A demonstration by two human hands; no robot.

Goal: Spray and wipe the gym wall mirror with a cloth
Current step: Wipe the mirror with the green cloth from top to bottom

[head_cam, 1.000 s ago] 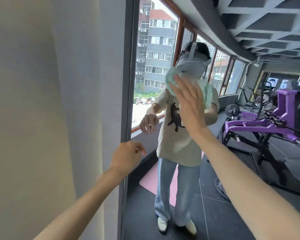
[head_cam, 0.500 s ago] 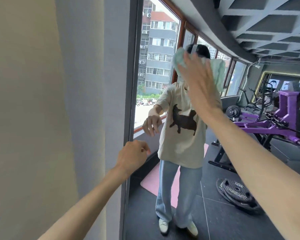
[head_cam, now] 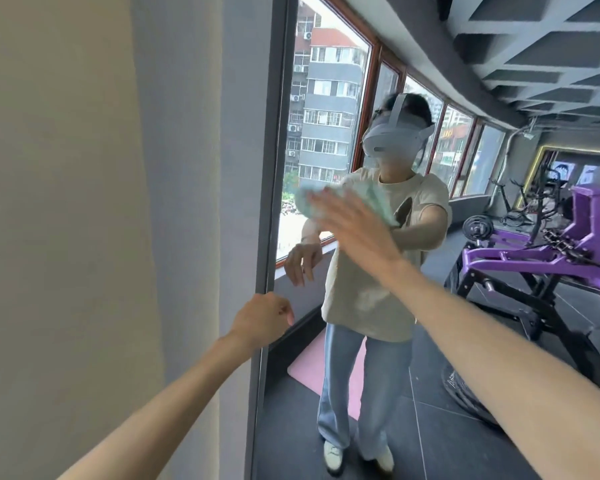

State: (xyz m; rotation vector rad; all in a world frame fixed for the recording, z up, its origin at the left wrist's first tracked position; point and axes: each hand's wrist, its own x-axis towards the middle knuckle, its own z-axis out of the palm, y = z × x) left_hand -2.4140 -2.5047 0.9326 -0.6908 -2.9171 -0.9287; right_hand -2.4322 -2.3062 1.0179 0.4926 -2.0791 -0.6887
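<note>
The wall mirror fills the right of the view inside a dark frame and reflects me and the gym. My right hand presses a pale green cloth flat against the glass at chest height, fingers straight and spread. The cloth shows at both sides of the hand and is blurred by motion. My left hand hovers beside the frame's lower part, fingers loosely curled and holding nothing. No spray bottle is in view.
A plain grey and beige wall runs along the left of the mirror. Reflected in the glass are a purple weight machine, weight plates on the dark floor, a pink mat and a row of windows.
My right hand first rose with the cloth, then swept it down and to the left across the glass. My left hand stayed by the frame.
</note>
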